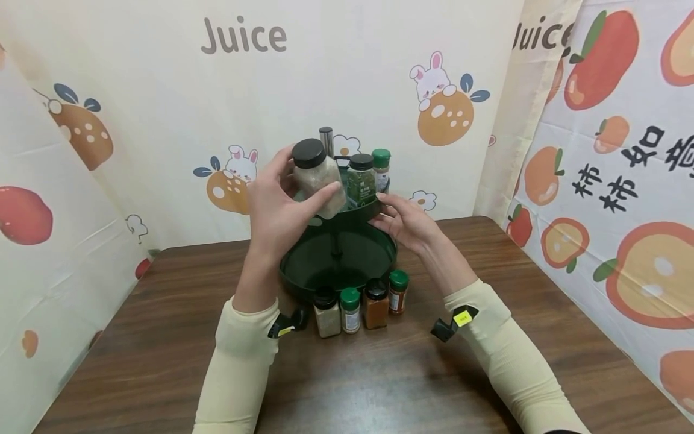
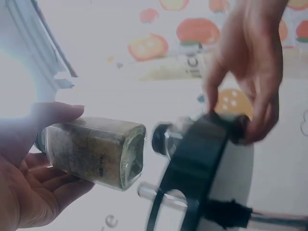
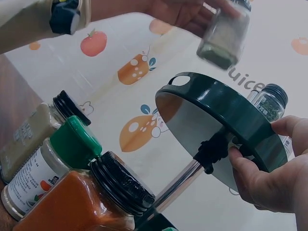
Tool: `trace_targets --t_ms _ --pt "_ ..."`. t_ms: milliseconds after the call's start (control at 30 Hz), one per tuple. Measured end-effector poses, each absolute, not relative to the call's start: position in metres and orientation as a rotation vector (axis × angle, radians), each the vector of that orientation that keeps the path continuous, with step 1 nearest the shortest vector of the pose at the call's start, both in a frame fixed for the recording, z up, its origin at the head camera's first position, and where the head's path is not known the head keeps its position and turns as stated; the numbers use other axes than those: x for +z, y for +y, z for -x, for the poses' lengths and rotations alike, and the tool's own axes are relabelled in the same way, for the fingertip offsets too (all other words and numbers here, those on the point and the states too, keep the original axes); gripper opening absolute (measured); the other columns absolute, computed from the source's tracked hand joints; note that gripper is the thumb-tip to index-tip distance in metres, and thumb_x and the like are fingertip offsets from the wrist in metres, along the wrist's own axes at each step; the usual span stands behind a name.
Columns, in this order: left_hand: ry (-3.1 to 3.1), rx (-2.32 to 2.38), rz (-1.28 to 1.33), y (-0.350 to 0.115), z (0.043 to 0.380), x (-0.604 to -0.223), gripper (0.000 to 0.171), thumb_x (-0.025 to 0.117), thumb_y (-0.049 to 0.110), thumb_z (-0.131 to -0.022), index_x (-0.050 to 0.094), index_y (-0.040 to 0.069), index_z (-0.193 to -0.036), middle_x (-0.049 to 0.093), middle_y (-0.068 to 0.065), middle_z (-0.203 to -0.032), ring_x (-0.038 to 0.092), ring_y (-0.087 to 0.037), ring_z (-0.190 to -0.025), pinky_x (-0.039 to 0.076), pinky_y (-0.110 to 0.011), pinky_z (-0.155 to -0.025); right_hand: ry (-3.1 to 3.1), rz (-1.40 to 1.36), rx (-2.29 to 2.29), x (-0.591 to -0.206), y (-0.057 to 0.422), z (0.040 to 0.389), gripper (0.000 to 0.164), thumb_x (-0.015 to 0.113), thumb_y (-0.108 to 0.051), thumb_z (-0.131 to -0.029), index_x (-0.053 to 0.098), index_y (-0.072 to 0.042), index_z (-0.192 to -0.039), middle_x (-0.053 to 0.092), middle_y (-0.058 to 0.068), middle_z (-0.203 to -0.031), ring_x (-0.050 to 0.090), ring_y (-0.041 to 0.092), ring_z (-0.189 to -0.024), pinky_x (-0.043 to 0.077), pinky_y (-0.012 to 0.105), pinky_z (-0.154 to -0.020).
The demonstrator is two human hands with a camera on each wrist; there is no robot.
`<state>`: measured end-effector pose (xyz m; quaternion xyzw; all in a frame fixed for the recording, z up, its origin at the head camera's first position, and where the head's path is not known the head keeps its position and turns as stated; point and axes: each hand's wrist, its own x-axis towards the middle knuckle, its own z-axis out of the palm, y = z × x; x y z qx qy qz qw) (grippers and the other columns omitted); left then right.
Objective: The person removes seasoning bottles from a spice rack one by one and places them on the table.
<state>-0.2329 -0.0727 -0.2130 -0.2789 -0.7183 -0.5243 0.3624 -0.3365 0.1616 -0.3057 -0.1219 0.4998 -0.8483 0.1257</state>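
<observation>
My left hand (image 1: 273, 211) grips a square glass jar (image 1: 323, 184) of pale powder with a black lid, tilted and raised over the upper tier of a dark green two-tier turntable rack. In the left wrist view, the base of that jar (image 2: 96, 150) points toward the tray. My right hand (image 1: 408, 224) pinches the rim of the upper tray (image 1: 362, 213), thumb and fingers on its right side. On that tray stand a black-lidded jar of green herbs (image 1: 362, 185) and a green-capped shaker (image 1: 382, 161). Below, the lower tray (image 1: 314, 262) holds nothing visible.
Before the rack, a row on the wooden table (image 1: 179, 325) has a black-lidded pale jar (image 1: 328, 318), a white-labelled green-capped shaker (image 1: 350, 318), an orange-brown powder jar (image 1: 376, 312) and a green-capped red spice bottle (image 1: 397, 298). Printed curtains (image 1: 347, 78) enclose the back and sides.
</observation>
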Motion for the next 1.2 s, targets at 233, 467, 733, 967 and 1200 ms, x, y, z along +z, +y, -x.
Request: trace_targets --t_ms 233,467,733,967,1200 --pt "-1.928 -1.367 0.821 -0.065 0.209 -0.211 0.053 0.083 0.004 -0.076 0.061 -0.005 -0.124 0.07 -0.02 -0.106 0.066 -0.019 -0.084 0.06 -0.047 -0.076 1.43 0.367 -2.467 -0.304 0.159 0.338 0.044 0.067 -0.017 -0.094 0.051 0.002 -0.13 0.05 0.014 -0.128 0.056 0.024 -0.113 0.058 0.032 -0.085" --pt "-2.036 -1.402 0.937 -0.054 0.207 -0.225 0.055 0.083 0.009 -0.077 0.059 0.0 -0.126 0.069 -0.014 -0.112 0.066 -0.014 -0.089 0.06 -0.043 -0.078 1.445 0.401 -2.467 -0.306 0.157 0.339 0.027 0.061 -0.013 -0.098 0.06 0.001 -0.121 0.049 0.013 -0.129 0.053 0.023 -0.112 0.058 0.028 -0.079" --pt "-2.133 -1.412 1.064 -0.043 0.212 -0.252 0.057 0.085 0.019 -0.076 0.059 0.01 -0.126 0.069 -0.003 -0.114 0.063 -0.011 -0.093 0.059 -0.037 -0.076 1.652 0.304 -2.366 -0.304 0.161 0.336 0.068 0.061 -0.024 -0.098 0.027 0.002 -0.151 0.029 0.017 -0.155 0.036 0.031 -0.136 0.026 0.053 -0.116" --pt "-2.239 -1.478 1.144 -0.034 0.182 -0.258 0.053 0.085 0.009 -0.075 0.06 0.003 -0.121 0.069 -0.009 -0.11 0.066 -0.011 -0.086 0.06 -0.04 -0.075 1.643 0.266 -2.378 -0.304 0.159 0.336 0.076 0.067 -0.026 -0.094 0.025 0.003 -0.152 0.038 0.021 -0.149 0.043 0.032 -0.132 0.034 0.045 -0.113" --pt "-2.267 -1.471 1.27 -0.027 0.193 -0.314 0.055 0.086 0.02 -0.075 0.058 0.015 -0.122 0.068 0.001 -0.107 0.065 -0.006 -0.088 0.059 -0.029 -0.073 1.488 0.329 -2.44 -0.306 0.161 0.335 0.075 0.07 -0.019 -0.092 0.027 0.002 -0.149 0.041 0.02 -0.142 0.052 0.028 -0.123 0.055 0.033 -0.092"
